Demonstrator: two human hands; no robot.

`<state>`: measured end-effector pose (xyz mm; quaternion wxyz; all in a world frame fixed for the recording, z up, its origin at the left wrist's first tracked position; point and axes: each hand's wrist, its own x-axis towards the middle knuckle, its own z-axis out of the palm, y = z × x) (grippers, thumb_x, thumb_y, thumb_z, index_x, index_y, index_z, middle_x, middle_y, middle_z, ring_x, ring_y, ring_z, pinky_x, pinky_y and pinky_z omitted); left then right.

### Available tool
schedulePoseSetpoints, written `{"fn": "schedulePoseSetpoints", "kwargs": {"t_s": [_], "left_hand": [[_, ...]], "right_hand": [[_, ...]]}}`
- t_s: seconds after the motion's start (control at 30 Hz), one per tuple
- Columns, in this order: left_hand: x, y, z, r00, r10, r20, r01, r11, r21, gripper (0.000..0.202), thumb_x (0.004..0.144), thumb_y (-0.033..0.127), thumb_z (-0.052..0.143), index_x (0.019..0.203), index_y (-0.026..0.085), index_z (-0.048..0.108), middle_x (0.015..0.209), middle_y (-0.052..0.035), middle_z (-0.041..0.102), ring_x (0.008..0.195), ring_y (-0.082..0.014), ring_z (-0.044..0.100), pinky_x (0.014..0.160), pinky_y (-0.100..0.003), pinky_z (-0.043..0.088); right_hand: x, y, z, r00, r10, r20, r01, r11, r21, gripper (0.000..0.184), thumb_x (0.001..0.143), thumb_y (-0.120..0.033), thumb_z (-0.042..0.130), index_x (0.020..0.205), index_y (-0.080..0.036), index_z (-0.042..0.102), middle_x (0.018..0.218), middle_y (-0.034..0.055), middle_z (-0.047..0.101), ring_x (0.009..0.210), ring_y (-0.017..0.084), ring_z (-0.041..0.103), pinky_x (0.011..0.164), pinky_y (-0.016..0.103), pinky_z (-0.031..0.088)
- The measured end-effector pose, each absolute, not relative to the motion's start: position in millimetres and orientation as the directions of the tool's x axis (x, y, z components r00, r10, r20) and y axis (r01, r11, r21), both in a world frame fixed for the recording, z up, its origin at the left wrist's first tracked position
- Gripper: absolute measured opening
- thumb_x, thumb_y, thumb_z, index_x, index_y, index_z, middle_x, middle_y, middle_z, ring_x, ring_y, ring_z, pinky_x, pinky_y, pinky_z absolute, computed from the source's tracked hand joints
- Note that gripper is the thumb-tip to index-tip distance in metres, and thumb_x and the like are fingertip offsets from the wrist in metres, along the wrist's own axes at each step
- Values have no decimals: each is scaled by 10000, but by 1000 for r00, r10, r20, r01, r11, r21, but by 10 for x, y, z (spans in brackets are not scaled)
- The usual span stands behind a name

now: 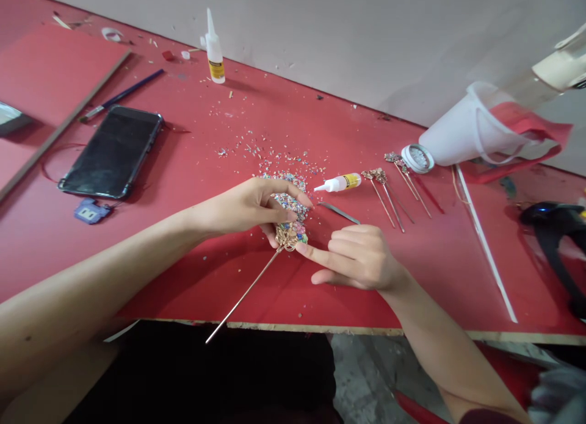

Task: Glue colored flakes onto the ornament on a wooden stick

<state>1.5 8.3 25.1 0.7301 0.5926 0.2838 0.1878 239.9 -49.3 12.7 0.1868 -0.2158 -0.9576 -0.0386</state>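
A gold hairpin (pixel 245 296) with an ornate head set with pink, blue and green stones lies in my left hand (pixel 265 210). The thumb and fingers there are closed on the ornate head, and the long pin slants down to the left past the table edge. My right hand (pixel 354 259) reaches in from the right, its index fingertip touching the lower right of the ornate head. Its other fingers are curled and the thumb is apart from the index finger. Behind my left hand is a pile of tiny multicoloured chips (pixel 295 198), partly hidden by the fingers.
A glue bottle (pixel 341 183) lies beside tweezers (pixel 339 212); another glue bottle (pixel 215 61) stands at the back. Several more hairpins (pixel 382 192) lie to the right, near a white cup (pixel 453 131). A phone (pixel 114 152) and a brush (pixel 123 94) are at left.
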Motion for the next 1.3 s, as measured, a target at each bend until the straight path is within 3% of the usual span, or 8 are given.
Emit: {"fn": "schedulePoseSetpoints", "kwargs": {"t_s": [0.23,0.4,0.63,0.73,1.1,1.2,1.3], "left_hand": [[-8,100,211,769,612,-184,42,239,970,249,845,174,560,1093,175,575,698,-3,686,554,-88,644,509,-146,499],[-23,126,200,744,644,-179,26,240,971,272,843,174,564,1114,176,582,683,2,677,533,-81,632,526,-156,509],[-27,150,173,735,656,-170,20,230,973,288,853,161,549,1141,166,563,707,-12,696,572,-102,658,551,-178,530],[-18,140,169,719,673,-175,37,215,976,294,851,165,553,1145,158,562,712,-14,698,557,-96,656,560,-181,541],[61,78,187,671,711,-211,109,187,976,289,863,222,548,1136,151,608,664,-4,670,572,-118,675,589,-211,580],[75,66,177,666,710,-231,131,194,972,283,860,238,551,1118,148,623,703,-20,682,563,-117,673,581,-207,577],[63,76,172,624,741,-248,150,198,969,292,859,252,552,1121,146,626,731,-32,686,557,-116,670,572,-205,572]], "right_hand": [[2405,-491,123,-841,382,383,431,901,49,479,843,-465,573,1228,-181,547,513,-75,404,514,92,373,519,253,299],[2436,-490,132,-826,383,414,445,893,62,398,879,-433,529,1181,-179,579,495,-71,406,503,92,374,520,255,293],[2447,-484,50,-717,500,486,452,864,-221,385,908,-361,499,1220,-142,548,554,-44,471,529,90,425,537,252,327],[2433,-497,21,-694,518,500,448,854,-264,354,893,-339,530,1189,-149,570,559,-45,492,524,84,433,538,250,331],[2393,-512,33,-705,501,502,509,850,-135,271,810,-235,637,1071,-168,612,611,-35,583,529,84,489,531,243,371],[2343,-534,47,-608,572,550,526,810,-260,271,778,-152,656,1045,-181,617,607,-44,584,516,76,484,534,231,398],[2284,-552,64,-428,786,446,542,618,-570,225,816,-184,621,1038,-212,619,491,-93,457,448,60,423,494,202,395]]}}
